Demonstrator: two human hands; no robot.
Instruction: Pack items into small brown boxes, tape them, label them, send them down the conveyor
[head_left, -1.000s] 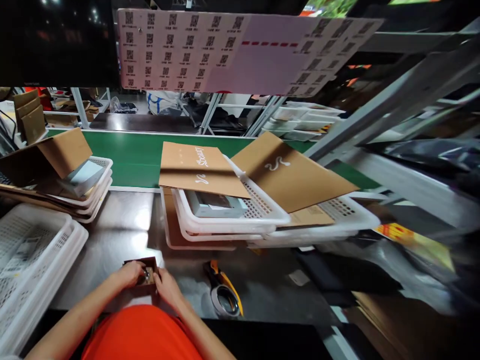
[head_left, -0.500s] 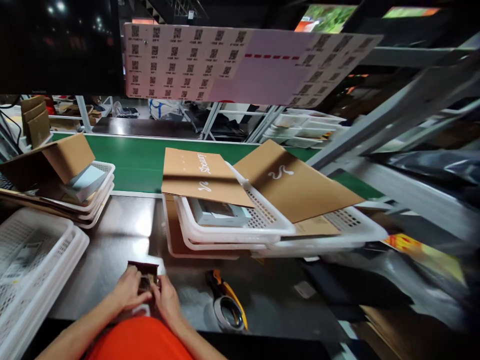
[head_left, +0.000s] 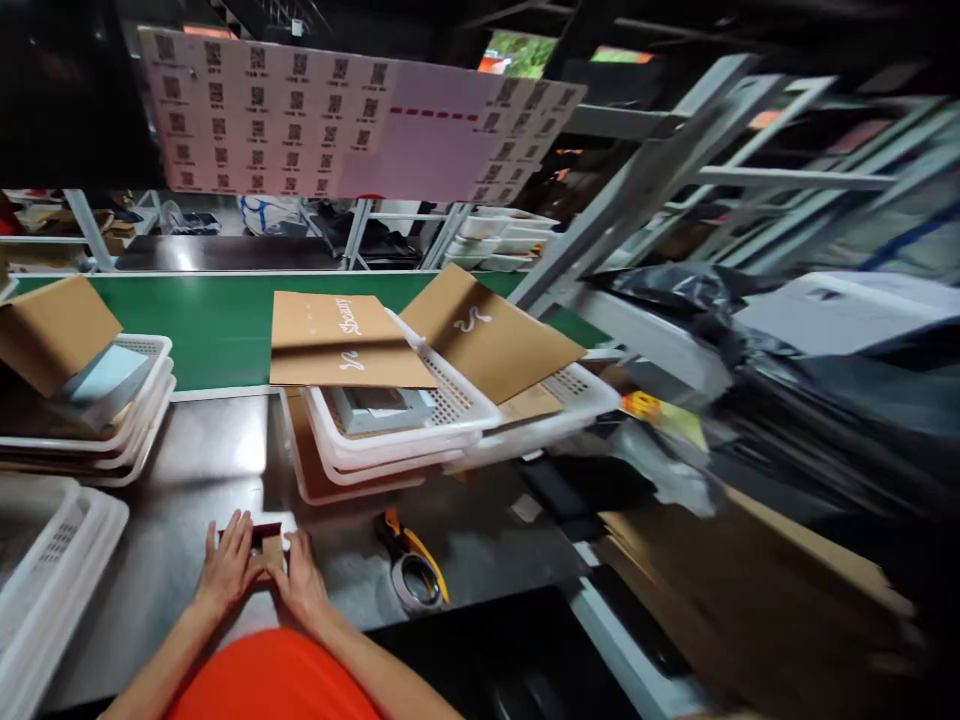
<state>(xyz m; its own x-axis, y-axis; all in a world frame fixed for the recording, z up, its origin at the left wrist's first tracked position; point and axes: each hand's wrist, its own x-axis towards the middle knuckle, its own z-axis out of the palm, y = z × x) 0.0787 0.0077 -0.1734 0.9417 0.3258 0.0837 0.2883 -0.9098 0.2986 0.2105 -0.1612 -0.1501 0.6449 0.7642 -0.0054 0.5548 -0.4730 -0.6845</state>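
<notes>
A small brown cardboard box (head_left: 271, 548) with a dark inside and a raised flap lies on the metal table close to my body. My left hand (head_left: 225, 568) holds its left side, the fingers stretched along it and the thumb at the near edge. On the opposite side my right hand (head_left: 301, 582) grips the box with bent fingers and thumb. What lies inside is too small to make out. To the right of my hands is a tape dispenser (head_left: 417, 572) with a yellow-orange handle and a roll of tape.
Stacked white baskets (head_left: 409, 440) hold grey-blue boxes and brown cardboard sheets (head_left: 349, 340). More baskets (head_left: 142, 440) stand on the left. Behind runs a green conveyor belt (head_left: 225, 325). Black plastic bags (head_left: 810, 420) and cardboard (head_left: 765, 590) lie at right. A board of printed codes (head_left: 360, 120) hangs above.
My view has swung to the right, so the scene sits further left. My left fingers have straightened along the box, and my right hand still grips its right side.
</notes>
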